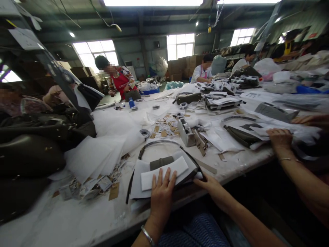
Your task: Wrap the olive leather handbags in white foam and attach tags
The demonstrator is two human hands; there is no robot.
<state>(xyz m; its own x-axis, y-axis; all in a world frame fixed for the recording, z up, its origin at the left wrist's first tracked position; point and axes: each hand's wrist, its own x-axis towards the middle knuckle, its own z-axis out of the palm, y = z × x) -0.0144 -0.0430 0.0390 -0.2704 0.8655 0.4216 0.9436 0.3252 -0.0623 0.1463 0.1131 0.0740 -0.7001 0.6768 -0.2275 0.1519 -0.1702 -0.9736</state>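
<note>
A dark olive handbag (196,167) lies on the table in front of me, its wrapped handle (160,141) arched away from me. White sheeting (138,168) covers its upper face, and a folded strip of white foam (147,180) rests on top. My left hand (163,192) lies flat on the foam strip with fingers spread, holding nothing. At the bag's right corner, my right hand (212,187) has its thumb and fingers closed round the edge; some fingertips are hidden. An olive pouch-like piece (161,163) shows behind the foam.
A grey tape dispenser (186,133) stands beyond the bag. Left are white foam sheets (95,157), loose tags (96,187) and dark bags (31,157). At right, a co-worker's hand (280,140) touches another wrapped bag (239,135). A person in a red apron (119,84) works across the table.
</note>
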